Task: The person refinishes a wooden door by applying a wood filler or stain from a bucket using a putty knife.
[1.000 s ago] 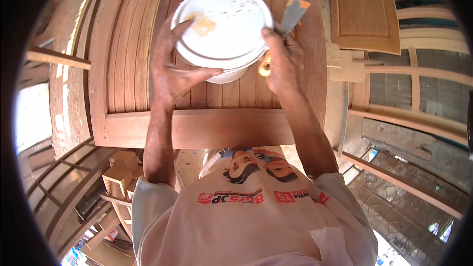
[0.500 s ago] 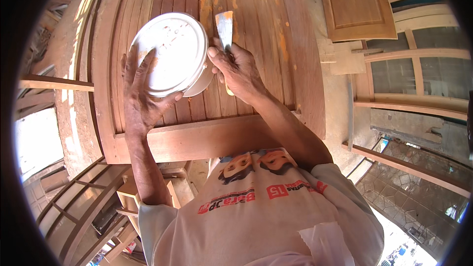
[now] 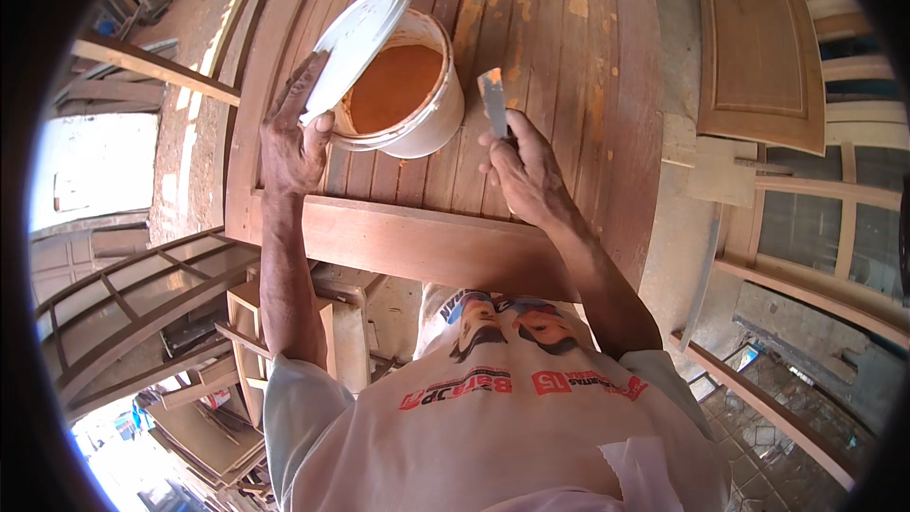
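A white plastic bucket [image 3: 431, 123] stands on a wooden panel door [image 3: 607, 114] lying flat, with orange paste [image 3: 398, 85] inside it. My left hand [image 3: 294, 137] grips the white lid [image 3: 354, 38], tilted up over the bucket's left side; its lower edge is at the rim. To the right of the bucket, my right hand [image 3: 521, 171] is closed on a putty knife [image 3: 492, 100], blade pointing up and smeared with orange at the tip. Patches of orange filler streak the door's planks above the knife.
A small panel door [image 3: 758, 47] and timber frames [image 3: 844, 209] lie at right. On the left are a long wooden bar [image 3: 152, 66] and gridded frames [image 3: 142, 294]; below them stands a wooden box frame [image 3: 246, 341] and stacked boards [image 3: 209, 427].
My left hand has lifted and tilted the lid leftward, exposing the orange paste. My right hand, with the knife, has moved away from the lid and down to the right of the bucket.
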### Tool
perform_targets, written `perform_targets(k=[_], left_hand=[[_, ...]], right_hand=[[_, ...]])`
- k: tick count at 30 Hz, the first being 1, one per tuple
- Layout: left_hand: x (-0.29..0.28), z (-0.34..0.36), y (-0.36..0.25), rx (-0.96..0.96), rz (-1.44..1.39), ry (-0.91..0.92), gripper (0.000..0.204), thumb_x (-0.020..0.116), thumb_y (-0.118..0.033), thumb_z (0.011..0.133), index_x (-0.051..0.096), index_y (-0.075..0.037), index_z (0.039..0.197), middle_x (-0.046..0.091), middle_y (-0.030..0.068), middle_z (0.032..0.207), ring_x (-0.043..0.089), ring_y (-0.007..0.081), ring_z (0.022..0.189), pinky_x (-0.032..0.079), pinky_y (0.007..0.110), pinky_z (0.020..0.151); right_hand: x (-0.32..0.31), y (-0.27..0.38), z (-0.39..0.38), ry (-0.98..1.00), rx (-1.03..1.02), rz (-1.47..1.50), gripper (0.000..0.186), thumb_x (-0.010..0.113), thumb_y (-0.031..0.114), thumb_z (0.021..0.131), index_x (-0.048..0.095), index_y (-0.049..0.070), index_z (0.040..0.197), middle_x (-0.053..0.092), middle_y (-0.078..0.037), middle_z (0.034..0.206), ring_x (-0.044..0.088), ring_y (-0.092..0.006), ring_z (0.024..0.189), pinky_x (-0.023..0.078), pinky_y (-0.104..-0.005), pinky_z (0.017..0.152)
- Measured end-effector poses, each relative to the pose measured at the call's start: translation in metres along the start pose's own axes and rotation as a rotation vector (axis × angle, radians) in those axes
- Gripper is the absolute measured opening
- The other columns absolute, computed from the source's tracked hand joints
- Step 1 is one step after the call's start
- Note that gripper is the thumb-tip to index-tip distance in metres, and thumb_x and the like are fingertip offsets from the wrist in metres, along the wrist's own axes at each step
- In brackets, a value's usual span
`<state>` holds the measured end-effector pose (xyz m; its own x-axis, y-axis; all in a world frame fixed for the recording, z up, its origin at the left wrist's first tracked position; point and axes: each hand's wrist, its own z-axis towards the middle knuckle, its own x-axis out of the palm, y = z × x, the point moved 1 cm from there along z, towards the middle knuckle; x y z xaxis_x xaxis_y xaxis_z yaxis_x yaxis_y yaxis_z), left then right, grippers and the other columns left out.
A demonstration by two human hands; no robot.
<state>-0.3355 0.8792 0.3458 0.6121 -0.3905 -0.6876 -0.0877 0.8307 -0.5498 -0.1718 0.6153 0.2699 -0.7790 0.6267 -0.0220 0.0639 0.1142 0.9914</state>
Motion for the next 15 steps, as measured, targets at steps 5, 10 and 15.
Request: perform_targets(k=[5, 10, 15], left_hand=[[-0.011, -0.001, 0.001, -0.055, -0.118, -0.127, 0.083, 0.049, -0.071, 0.104, 0.063, 0.001, 0.143, 0.072, 0.0271, 0.129, 0.07, 0.0392, 0.121, 0.055, 0.044, 0.1], [-0.013, 0.005, -0.003, -0.166, -0.26, -0.109, 0.084, 0.049, -0.071, 0.103, 0.065, 0.002, 0.141, 0.072, 0.0259, 0.13, 0.07, 0.0383, 0.122, 0.056, 0.043, 0.1], [-0.025, 0.01, 0.004, -0.194, -0.362, -0.098, 0.086, 0.052, -0.073, 0.1, 0.065, 0.003, 0.14, 0.07, 0.0267, 0.133, 0.069, 0.0399, 0.126, 0.055, 0.045, 0.103]], right_hand=[[-0.019, 0.063, 0.013, -0.119, -0.298, -0.477, 0.029, 0.054, 0.01, 0.109, 0.064, -0.002, 0.134, 0.062, -0.016, 0.106, 0.071, -0.0246, 0.086, 0.057, -0.0382, 0.077], [0.019, 0.157, 0.046, 0.152, -0.454, -1.101, 0.033, 0.062, 0.005, 0.101, 0.068, 0.001, 0.133, 0.066, -0.016, 0.113, 0.074, -0.0315, 0.095, 0.061, -0.0416, 0.084], [0.105, 0.152, 0.117, 0.638, -0.293, -1.707, 0.026, 0.054, 0.013, 0.105, 0.071, 0.003, 0.123, 0.071, -0.014, 0.115, 0.073, -0.0307, 0.101, 0.061, -0.0443, 0.09]])
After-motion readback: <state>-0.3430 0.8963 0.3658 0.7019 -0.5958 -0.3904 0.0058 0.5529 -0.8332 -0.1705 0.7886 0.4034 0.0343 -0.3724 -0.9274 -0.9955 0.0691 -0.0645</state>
